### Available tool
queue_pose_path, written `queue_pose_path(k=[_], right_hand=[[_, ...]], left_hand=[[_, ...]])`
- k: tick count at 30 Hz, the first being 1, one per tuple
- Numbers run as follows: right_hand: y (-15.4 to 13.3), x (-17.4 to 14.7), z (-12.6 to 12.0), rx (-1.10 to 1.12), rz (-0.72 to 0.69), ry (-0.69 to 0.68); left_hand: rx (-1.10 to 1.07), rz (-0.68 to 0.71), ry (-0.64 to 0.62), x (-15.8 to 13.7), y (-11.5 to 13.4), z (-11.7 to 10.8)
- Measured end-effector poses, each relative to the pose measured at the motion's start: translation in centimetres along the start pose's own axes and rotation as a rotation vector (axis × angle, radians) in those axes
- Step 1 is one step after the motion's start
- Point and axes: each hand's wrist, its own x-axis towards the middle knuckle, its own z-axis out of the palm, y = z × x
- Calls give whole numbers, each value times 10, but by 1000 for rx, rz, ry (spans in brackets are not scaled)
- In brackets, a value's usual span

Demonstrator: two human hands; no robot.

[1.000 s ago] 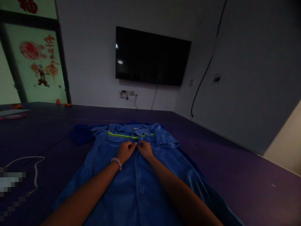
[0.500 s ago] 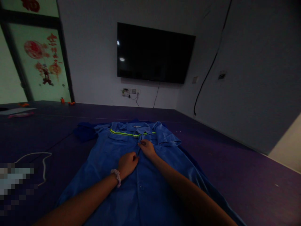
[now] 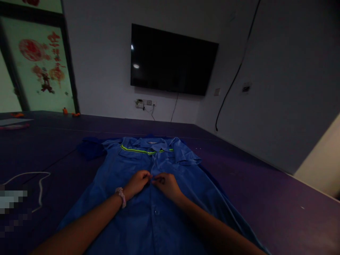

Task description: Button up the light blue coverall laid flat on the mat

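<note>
A blue short-sleeved shirt (image 3: 127, 216) with a yellow-green stripe across its chest lies spread out, collar away from me. My left hand (image 3: 138, 182), a pale scrunchie (image 3: 121, 197) on its wrist, pinches the shirt's front edge at the middle. Opposite it, my right hand (image 3: 166, 185) pinches the same front placket, fingertips almost touching the left ones. Whatever small part is between the fingertips is hidden. Below the hands, a button (image 3: 157, 212) shows on the placket.
Under the shirt is darker blue cloth (image 3: 91, 148), spread on a purple floor (image 3: 265, 184). A white cable (image 3: 40, 191) lies at left. A television (image 3: 174, 58) hangs on the far wall, and a black cord (image 3: 228, 94) runs down the right wall.
My right hand has come down the placket from near the chest stripe to meet my left hand. The left hand has shifted slightly. The view has turned a little to the right.
</note>
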Motion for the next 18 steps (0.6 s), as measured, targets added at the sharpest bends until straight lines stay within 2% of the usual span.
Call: queue_pose_path(k=[8,18], right_hand=[[6,13,1,-1,50,-37],[3,6,-2,14,1,-59]], left_hand=[[6,10,1,1,-3,0],[65,-9,20,-3,6,0]])
